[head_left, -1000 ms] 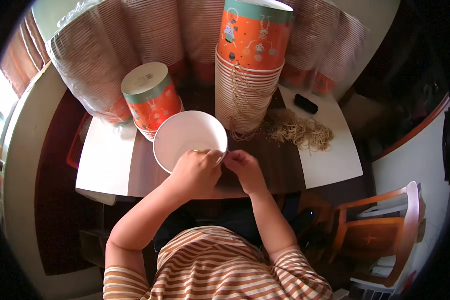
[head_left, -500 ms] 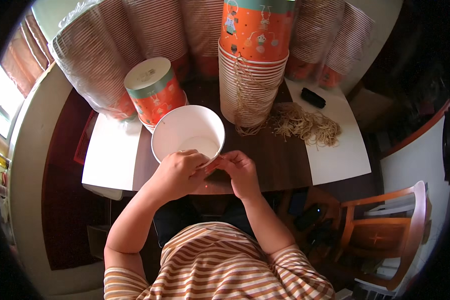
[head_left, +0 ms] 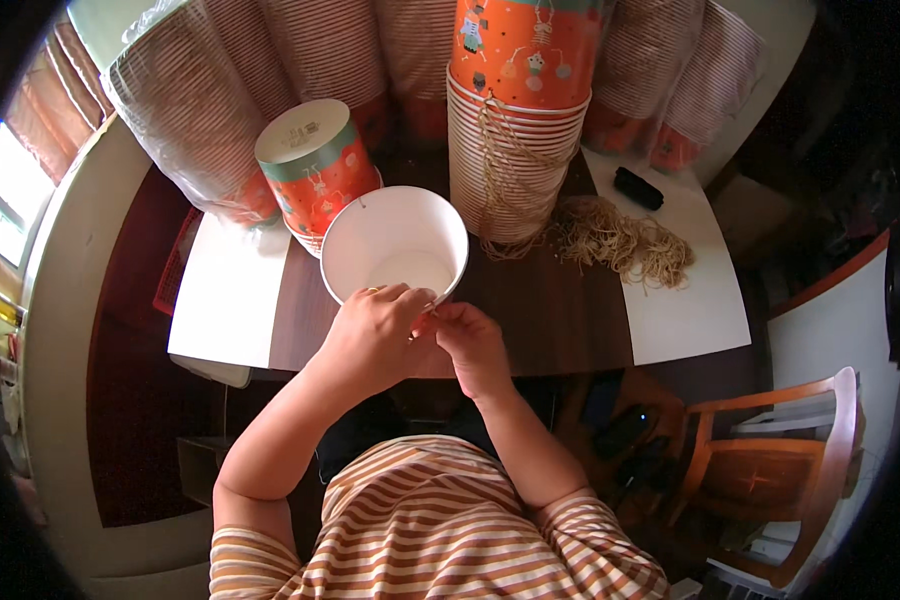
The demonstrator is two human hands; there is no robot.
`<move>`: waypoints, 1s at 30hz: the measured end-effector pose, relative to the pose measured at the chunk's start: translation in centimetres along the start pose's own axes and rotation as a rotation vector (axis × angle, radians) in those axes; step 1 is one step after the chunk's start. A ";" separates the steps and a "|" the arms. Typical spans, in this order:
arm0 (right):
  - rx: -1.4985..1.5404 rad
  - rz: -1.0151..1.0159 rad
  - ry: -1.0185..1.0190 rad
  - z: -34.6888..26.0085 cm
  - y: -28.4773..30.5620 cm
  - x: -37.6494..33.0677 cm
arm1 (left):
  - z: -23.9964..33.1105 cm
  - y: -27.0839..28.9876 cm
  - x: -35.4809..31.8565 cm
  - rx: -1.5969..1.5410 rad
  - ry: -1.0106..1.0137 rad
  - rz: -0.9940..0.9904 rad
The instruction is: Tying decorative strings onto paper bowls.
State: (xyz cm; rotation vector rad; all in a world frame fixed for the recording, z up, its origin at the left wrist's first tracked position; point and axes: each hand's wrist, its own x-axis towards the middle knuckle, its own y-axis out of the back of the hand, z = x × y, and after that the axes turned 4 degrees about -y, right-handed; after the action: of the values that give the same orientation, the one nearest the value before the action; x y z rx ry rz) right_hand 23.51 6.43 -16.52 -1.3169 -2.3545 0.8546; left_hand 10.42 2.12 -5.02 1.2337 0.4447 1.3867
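A white-lined paper bucket (head_left: 395, 230) is tilted in front of me at the table's near edge, its open mouth facing up toward me. My left hand (head_left: 372, 335) is closed over its near rim, fingers inside and thumb outside. Beside it, my right hand (head_left: 470, 340) pinches at the outside of the same rim; whatever lies between its fingertips is hidden. A small dark mark shows on the bucket's far inner wall, just below the rim.
Upside-down orange and green buckets (head_left: 320, 190) stand behind on the left. A tall bucket stack (head_left: 515, 170), draped with tan cords, rises right of centre. Right of it lie a cord pile (head_left: 620, 240) and a black object (head_left: 638, 188). Plastic-wrapped bucket stacks (head_left: 185, 110) line the back.
The bucket has turned a little, its dark inner mark moving right toward the far side. Both hands stay at the near rim. The whole view has shifted slightly.
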 end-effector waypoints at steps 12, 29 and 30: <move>-0.487 0.147 0.087 -1.1 -0.7 -0.4 | -1.1 -1.5 0.3 0.111 -0.131 -0.031; -0.557 0.141 0.074 -0.7 -0.4 0.3 | -1.9 -1.5 0.3 0.046 -0.160 0.109; -0.528 0.129 0.067 -0.5 -0.3 0.3 | -1.7 -1.3 0.3 0.007 -0.110 0.077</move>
State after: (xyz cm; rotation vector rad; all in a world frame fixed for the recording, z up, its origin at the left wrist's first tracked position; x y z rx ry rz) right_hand 23.42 6.73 -15.92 -1.6731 -2.5606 0.2070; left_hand 9.73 3.38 -6.61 1.3375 0.3287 1.3753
